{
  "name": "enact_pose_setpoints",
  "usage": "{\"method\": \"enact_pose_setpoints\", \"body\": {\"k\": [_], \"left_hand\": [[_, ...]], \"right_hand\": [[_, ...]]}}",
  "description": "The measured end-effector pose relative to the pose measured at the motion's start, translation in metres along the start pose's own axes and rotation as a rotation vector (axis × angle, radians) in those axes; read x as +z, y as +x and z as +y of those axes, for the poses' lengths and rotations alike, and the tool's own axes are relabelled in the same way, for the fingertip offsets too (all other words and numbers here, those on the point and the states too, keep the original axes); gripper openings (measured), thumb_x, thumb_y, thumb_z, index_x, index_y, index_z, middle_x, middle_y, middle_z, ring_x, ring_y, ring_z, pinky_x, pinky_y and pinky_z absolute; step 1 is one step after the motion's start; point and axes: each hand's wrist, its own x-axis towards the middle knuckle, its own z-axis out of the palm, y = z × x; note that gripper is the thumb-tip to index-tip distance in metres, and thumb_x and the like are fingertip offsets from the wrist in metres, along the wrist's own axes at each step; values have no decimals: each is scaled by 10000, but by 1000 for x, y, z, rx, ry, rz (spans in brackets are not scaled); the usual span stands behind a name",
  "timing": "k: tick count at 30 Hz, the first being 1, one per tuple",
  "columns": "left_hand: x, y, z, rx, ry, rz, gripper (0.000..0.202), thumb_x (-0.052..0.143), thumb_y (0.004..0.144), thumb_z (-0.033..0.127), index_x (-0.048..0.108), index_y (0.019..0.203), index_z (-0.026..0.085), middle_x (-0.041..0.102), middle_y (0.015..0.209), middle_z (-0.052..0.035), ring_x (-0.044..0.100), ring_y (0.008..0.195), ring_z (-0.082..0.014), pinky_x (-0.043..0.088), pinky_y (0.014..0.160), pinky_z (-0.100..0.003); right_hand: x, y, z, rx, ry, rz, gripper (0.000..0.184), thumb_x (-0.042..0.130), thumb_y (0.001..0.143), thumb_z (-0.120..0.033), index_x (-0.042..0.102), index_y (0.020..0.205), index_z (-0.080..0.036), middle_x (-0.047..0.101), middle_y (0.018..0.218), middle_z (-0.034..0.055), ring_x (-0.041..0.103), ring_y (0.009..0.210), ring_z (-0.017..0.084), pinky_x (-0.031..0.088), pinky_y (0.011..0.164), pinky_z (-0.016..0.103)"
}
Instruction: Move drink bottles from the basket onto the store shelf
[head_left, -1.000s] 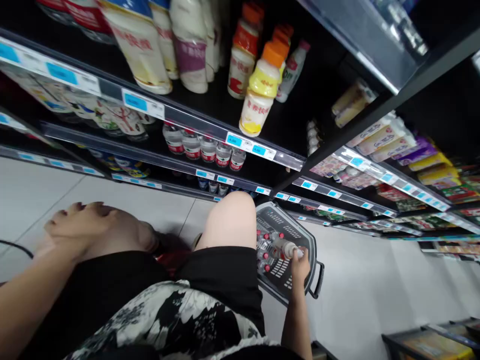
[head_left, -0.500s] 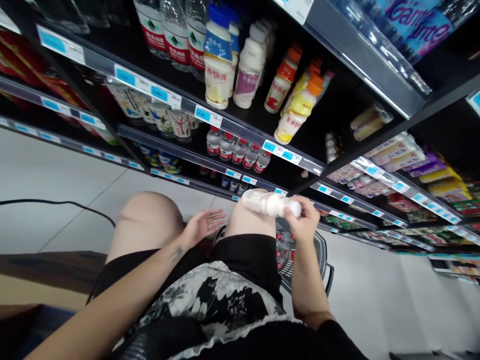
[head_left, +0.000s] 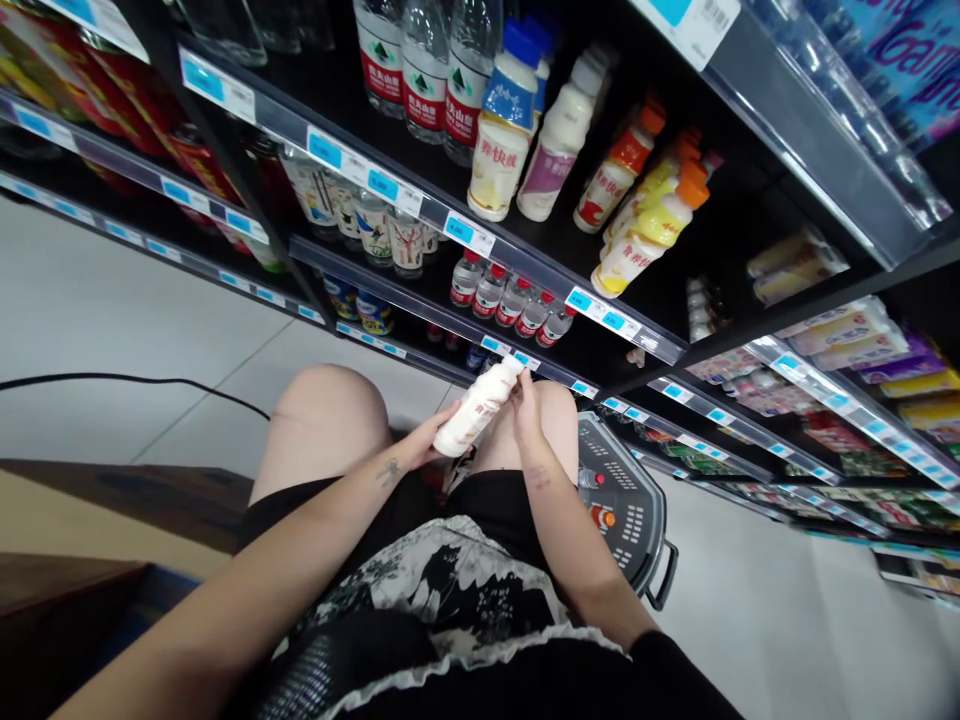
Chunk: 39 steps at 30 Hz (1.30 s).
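Both my hands hold a white drink bottle (head_left: 480, 405) with a white cap, tilted over my knees. My left hand (head_left: 424, 445) grips its lower end from below. My right hand (head_left: 525, 410) has its fingers closed on the upper part near the cap. I am crouching in front of black shop shelves. A dark shopping basket (head_left: 637, 500) stands on the floor by my right knee, and several bottles with red caps lie in it.
The shelves (head_left: 480, 240) carry milk-drink bottles with blue and orange caps, water bottles with red labels and small bottles lower down, behind blue price tags. Snack packets fill the shelves at right. A black cable (head_left: 135, 380) runs over the pale floor tiles at left.
My right hand lifted the white bottle out of the basket and brought it over my knees. My left hand left my knee and took the bottle's lower end. The view turned upward.
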Motion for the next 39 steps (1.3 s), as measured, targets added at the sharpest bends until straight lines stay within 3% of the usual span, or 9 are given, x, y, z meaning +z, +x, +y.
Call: {"method": "enact_pose_setpoints", "body": {"k": [4,7,16,22,26,28,32,36,39], "left_hand": [[3,0,4,-9,-89,-18,626,623,928,551,644,1389,128,802,1066,-162,739,844,-293,596,773,-430],[7,-1,5,-42,-139,-18,620,623,913,582,679,1322,120,802,964,-153,728,770,-282,595,737,-424],[19,-4,3,-78,-168,-164,607,571,918,617,711,1219,109,786,936,-167,719,747,-285,564,697,-413],[19,-2,-1,-83,-135,-195,601,550,925,631,731,1191,124,787,976,-168,716,794,-300,561,756,-440],[15,5,-6,-9,-51,-96,517,674,884,552,752,1172,130,799,1032,-165,727,862,-315,556,870,-463],[15,7,-7,61,17,-41,481,774,832,437,747,1214,145,797,1126,-157,730,971,-323,542,930,-437],[16,5,-4,215,169,-18,698,899,713,323,684,1362,180,721,1363,-148,669,1221,-342,509,1016,-394],[19,0,1,241,251,-35,861,953,626,310,645,1426,228,652,1476,-125,601,1338,-363,488,1075,-410],[19,-4,7,208,236,-22,770,939,650,355,688,1366,223,668,1455,-125,598,1343,-358,489,1090,-418]], "right_hand": [[0,10,7,109,80,-131,577,758,743,-650,704,1112,-210,763,1147,36,692,1016,194,563,809,277],[4,13,5,198,111,-182,601,740,744,-663,693,1140,-213,764,1129,36,696,933,196,566,754,289],[-3,-2,-15,81,56,-254,460,819,675,-337,705,1110,-242,765,1126,6,701,965,200,570,860,303],[-7,-5,-22,72,54,-270,448,834,627,-300,696,1048,-234,771,1033,8,712,979,222,575,904,336],[-4,-6,-24,107,81,-307,497,846,641,-369,674,1089,-239,776,1097,31,709,1098,260,587,953,383],[-4,-4,-22,149,102,-289,560,860,653,-414,649,1143,-242,778,1089,31,721,1082,265,602,932,401],[-5,6,-12,184,138,-102,600,863,692,-484,623,1177,-226,776,1042,26,736,997,222,606,917,374],[-5,13,0,135,120,30,618,922,616,-294,615,1146,-220,765,985,-8,728,904,180,598,900,321],[-6,14,2,138,119,55,652,909,548,-178,600,1120,-218,745,869,-33,720,803,187,611,808,322]]}}
